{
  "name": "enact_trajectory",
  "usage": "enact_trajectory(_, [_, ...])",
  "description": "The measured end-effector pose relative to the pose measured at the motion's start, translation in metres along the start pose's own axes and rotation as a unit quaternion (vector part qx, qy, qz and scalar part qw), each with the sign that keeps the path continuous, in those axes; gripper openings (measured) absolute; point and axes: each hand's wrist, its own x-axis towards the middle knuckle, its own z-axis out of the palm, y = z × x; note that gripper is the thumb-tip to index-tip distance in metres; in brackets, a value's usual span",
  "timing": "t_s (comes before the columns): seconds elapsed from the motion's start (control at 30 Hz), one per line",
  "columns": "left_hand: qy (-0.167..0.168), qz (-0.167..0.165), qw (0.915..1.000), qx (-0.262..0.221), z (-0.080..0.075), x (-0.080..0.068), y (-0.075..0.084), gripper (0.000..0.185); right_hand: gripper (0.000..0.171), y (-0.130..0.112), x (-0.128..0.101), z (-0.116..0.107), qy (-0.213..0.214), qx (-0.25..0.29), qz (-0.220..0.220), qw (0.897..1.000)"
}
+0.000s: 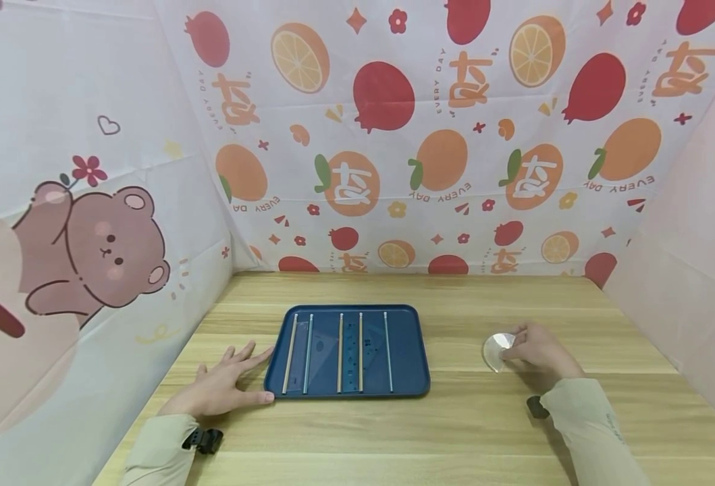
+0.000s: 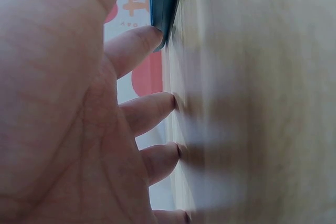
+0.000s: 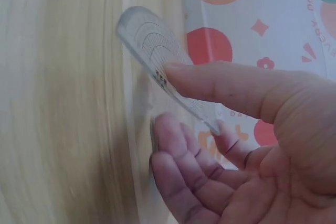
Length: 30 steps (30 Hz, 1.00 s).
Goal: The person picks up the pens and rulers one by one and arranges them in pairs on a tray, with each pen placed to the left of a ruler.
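My right hand pinches a clear protractor above the table, to the right of the blue tray. In the right wrist view, the thumb lies on the protractor, which is tilted and has printed arcs and lines. My left hand is spread at the tray's left side, its thumb and index finger at the rim. In the left wrist view, a fingertip meets the tray's side and the other fingertips rest on the table. Several pencils, a clear ruler and see-through set squares lie in the tray.
The wooden table meets a fruit-print cloth at the back. A bear-print cloth hangs on the left, and a pale cloth on the right.
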Motion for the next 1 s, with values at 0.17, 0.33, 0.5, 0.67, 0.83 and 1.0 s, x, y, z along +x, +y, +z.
enact_trajectory(0.17, [0.001,0.0,1.0,0.004,0.0,0.001,0.001,0.094,0.067,-0.001,-0.001,0.005,-0.017,0.092,-0.009,0.996])
enact_trajectory(0.33, [0.003,0.001,1.0,0.005,0.0,0.001,0.002,0.095,0.064,-0.002,0.0,0.009,-0.017,0.127,-0.016,0.992])
enact_trajectory(0.5, [0.003,0.002,1.0,0.007,0.0,0.001,0.002,0.095,0.063,-0.003,0.003,0.011,-0.013,0.145,-0.012,0.989])
enact_trajectory(0.67, [0.002,0.0,1.0,0.003,0.0,0.002,0.001,0.095,0.065,-0.006,0.004,0.013,-0.013,0.136,-0.019,0.99])
enact_trajectory(0.83, [0.0,-0.001,1.0,0.002,0.0,0.002,0.0,0.095,0.064,-0.012,0.007,0.015,-0.011,0.142,-0.017,0.99])
enact_trajectory(1.0, [0.001,-0.002,1.0,0.002,0.0,0.002,0.0,0.095,0.063,-0.018,0.008,0.016,-0.011,0.148,-0.014,0.989])
